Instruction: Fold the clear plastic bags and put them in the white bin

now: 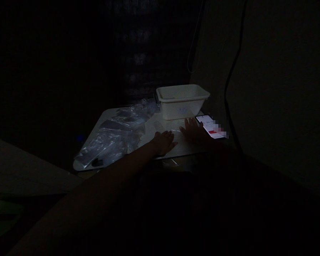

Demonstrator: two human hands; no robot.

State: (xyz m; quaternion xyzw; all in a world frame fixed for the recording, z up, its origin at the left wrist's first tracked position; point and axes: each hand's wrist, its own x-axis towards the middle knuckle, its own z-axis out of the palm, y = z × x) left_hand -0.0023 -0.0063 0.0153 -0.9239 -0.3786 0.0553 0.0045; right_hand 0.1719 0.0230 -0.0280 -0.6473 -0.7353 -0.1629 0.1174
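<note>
My left hand (163, 143) rests palm down near the front edge of a pale tabletop (156, 124), its fingers stretched to the right. To its right, my right hand (193, 129) lies with fingers spread on the same surface, just beside a lit phone (209, 127). Neither hand holds anything that I can see. Crumpled clear plastic bags (109, 142) cover the left part of the table, apart from my left hand. Behind my hands stands a cream plastic tub (182, 106). The room is very dark, so fine detail around the fingers is lost.
A small dark object (97, 162) lies at the front left corner by the bags. On the right, a dark cable (226, 89) hangs down in front of the wall. A thin looped cord (189, 64) hangs behind the tub.
</note>
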